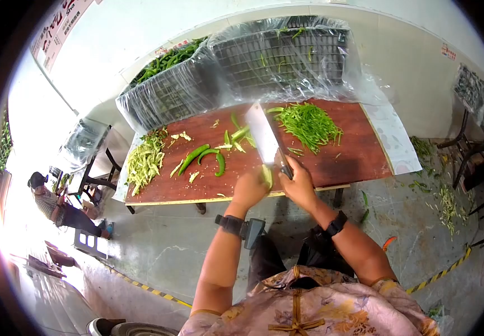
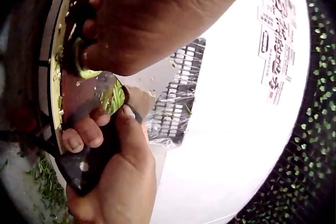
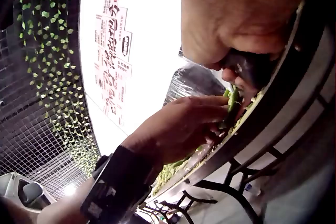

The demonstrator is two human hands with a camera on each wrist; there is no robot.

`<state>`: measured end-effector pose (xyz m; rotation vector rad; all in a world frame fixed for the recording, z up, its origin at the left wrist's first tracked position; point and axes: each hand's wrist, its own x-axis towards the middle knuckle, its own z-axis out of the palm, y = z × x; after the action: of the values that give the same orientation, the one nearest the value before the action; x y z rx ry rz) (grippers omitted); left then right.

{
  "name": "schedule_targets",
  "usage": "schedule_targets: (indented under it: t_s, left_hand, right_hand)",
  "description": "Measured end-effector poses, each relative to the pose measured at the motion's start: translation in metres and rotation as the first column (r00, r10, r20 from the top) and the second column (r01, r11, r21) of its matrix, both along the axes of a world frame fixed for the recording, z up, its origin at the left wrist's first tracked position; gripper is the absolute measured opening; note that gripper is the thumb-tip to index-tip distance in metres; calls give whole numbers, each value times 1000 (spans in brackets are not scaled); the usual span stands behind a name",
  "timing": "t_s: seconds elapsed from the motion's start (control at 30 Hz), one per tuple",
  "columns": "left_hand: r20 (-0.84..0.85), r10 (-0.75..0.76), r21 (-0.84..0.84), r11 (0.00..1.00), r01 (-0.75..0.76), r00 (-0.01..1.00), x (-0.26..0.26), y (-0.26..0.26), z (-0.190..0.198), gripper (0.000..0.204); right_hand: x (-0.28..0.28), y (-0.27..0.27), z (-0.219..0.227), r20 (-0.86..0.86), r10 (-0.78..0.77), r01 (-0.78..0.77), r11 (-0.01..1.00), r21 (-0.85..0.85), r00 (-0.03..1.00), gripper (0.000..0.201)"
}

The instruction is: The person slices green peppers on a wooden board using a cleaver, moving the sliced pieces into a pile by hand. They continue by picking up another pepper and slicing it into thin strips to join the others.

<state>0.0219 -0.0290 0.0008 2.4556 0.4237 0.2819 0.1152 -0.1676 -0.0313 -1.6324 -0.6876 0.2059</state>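
My right hand (image 1: 299, 183) grips the black handle of a cleaver (image 1: 263, 131) at the table's near edge. Its broad blade points away from me over the board. Beside the handle, my left hand (image 1: 251, 189) holds a piece of green pepper (image 1: 267, 176), which appears hollow and cut open in the left wrist view. The right wrist view has that pepper (image 3: 232, 106) between the left fingers and thumb, close by the right hand. Several whole green peppers (image 1: 194, 159) lie left of the blade. Shredded green pepper (image 1: 311, 125) is heaped to its right.
Pale pepper cores (image 1: 144, 162) are piled at the left end of the red-brown tabletop (image 1: 359, 145). Behind it stand plastic-wrapped crates (image 1: 278, 56), the left one full of peppers. Scraps (image 1: 449, 204) litter the floor at right. Another person (image 1: 57, 204) is at far left.
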Motion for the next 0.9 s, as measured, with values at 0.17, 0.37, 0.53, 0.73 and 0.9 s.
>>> schedule_targets:
  t_s: [0.17, 0.37, 0.53, 0.73, 0.9]
  left_hand:
    - [40, -1, -20, 1000, 2, 999, -1, 2, -4, 36]
    - [53, 14, 19, 1000, -15, 998, -1, 1, -7, 36]
    - [74, -45, 26, 999, 43, 996, 1, 6, -13, 36]
    - [30, 8, 112, 994, -11, 1000, 1, 8, -20, 44]
    - [1, 2, 161, 987, -2, 1000, 1, 4, -16, 43]
  right_hand:
    - [18, 13, -11, 270, -31, 28, 999, 15, 962, 46]
    - [11, -1, -7, 146, 18, -25, 999, 41, 989, 45]
    - [12, 6, -1, 84, -22, 24, 999, -26, 996, 46]
    - [12, 6, -23, -37, 34, -34, 999, 10, 999, 51]
    - [6, -10, -1, -287, 48, -73, 994, -77, 957, 53]
